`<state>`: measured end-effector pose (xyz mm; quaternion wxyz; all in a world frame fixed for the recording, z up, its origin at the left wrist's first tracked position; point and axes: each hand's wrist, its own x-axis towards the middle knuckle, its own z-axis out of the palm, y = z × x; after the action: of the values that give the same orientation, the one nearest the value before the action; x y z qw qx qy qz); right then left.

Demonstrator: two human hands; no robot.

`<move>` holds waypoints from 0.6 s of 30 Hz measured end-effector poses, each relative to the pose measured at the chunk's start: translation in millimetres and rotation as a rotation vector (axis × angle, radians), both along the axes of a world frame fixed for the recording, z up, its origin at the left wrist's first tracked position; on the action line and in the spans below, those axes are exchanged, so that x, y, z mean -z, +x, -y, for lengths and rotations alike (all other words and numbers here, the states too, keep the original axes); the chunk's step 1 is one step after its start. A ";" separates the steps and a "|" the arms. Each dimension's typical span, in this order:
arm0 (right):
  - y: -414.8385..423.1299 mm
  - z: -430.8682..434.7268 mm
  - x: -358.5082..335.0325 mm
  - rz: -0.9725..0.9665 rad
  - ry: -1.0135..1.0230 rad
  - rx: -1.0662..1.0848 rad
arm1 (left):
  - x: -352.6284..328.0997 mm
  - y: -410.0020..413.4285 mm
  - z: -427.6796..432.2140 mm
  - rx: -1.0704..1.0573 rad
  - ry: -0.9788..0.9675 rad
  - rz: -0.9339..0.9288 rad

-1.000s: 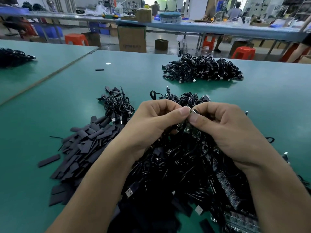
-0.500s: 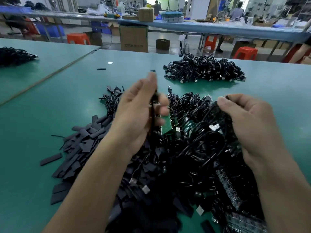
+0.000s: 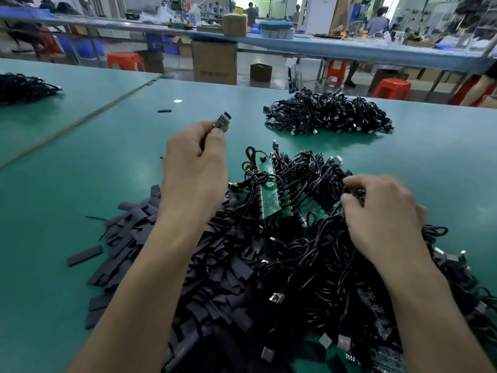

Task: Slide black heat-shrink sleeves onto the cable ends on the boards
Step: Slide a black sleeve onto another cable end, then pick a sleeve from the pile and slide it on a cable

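Observation:
My left hand (image 3: 193, 173) is raised above the green table and pinches a small board (image 3: 222, 121) with a black sleeve end at its top. My right hand (image 3: 382, 211) rests on the big tangle of black cables (image 3: 309, 254), its fingers curled into the cables. Green circuit boards (image 3: 270, 195) with cable ends lie in that tangle. A pile of flat black heat-shrink sleeves (image 3: 129, 238) lies to the left, partly under my left forearm.
A second heap of black cables (image 3: 328, 111) lies further back on the green table (image 3: 67, 184). A lone sleeve (image 3: 164, 110) lies near a table seam. Another cable heap (image 3: 24, 87) sits far left. Stools, boxes and benches stand beyond.
My left hand has lifted up and away to the left with the small board. My right hand has dropped lower onto the cable tangle at the right.

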<state>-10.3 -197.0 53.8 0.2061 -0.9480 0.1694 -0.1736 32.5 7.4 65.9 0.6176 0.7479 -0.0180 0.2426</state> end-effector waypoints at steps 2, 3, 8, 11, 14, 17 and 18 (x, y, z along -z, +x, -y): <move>-3.5 -4.0 -4.3 0.106 -0.021 -0.055 | 0.1 0.8 -1.4 0.006 0.037 -0.008; -6.6 -9.2 -6.4 0.165 -0.027 -0.107 | -0.2 0.7 -2.0 0.008 0.052 -0.008; -19.8 -53.7 -10.2 0.147 -0.133 -0.562 | -1.7 -0.9 -3.8 0.008 0.059 0.007; -17.1 -77.5 -0.7 0.003 -0.267 -0.764 | -1.5 -1.1 -4.4 -0.009 0.070 0.028; -10.5 -97.0 9.3 -0.137 -0.289 -0.817 | -0.2 -0.2 -5.5 -0.001 0.073 0.041; -5.5 -111.7 19.4 -0.204 -0.282 -0.809 | 1.9 -0.2 -5.3 0.008 0.062 0.054; -3.9 -114.1 22.7 -0.210 -0.274 -0.801 | 2.3 0.1 -5.2 0.008 0.061 0.055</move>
<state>-14.2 -82.9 31.1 0.1113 -0.9699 -0.2165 -0.0036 32.6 12.6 63.6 0.5947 0.7594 -0.0454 0.2601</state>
